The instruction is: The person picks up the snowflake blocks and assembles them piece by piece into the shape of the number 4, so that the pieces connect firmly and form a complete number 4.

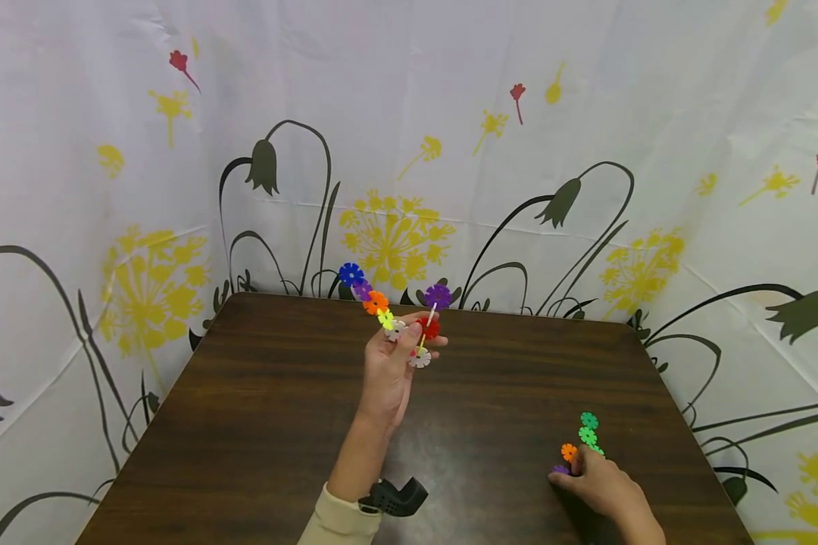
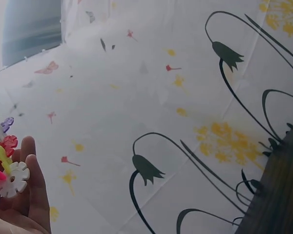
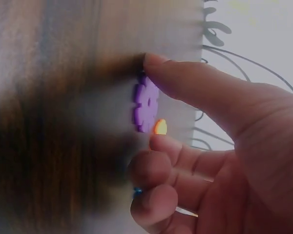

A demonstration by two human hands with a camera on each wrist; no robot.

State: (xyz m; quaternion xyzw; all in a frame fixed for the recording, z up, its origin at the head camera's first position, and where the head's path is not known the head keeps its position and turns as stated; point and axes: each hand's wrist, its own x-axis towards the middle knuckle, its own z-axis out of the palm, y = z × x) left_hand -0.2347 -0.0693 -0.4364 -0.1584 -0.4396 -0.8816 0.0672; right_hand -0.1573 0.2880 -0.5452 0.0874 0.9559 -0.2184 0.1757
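Observation:
My left hand (image 1: 388,367) is raised above the table's middle and grips a chain of linked plastic flower discs. One branch runs up left through yellow and orange discs (image 1: 376,303) to a blue disc (image 1: 351,275). The other has a white disc (image 1: 419,357), a red disc and a purple disc (image 1: 438,296) at its top. Low over the table at the right, my right hand (image 1: 603,484) reaches around a purple flower disc (image 3: 146,105). Its thumb is at one edge; the curled index finger sits just off the opposite edge. An orange disc (image 1: 569,453) lies beside it.
Green flower discs (image 1: 588,436) lie in a row beyond my right hand, partly covered by it. The dark wooden table (image 1: 259,393) ends at a white curtain (image 1: 395,91) printed with flowers. A black wrist camera (image 1: 398,497) sits on my left sleeve.

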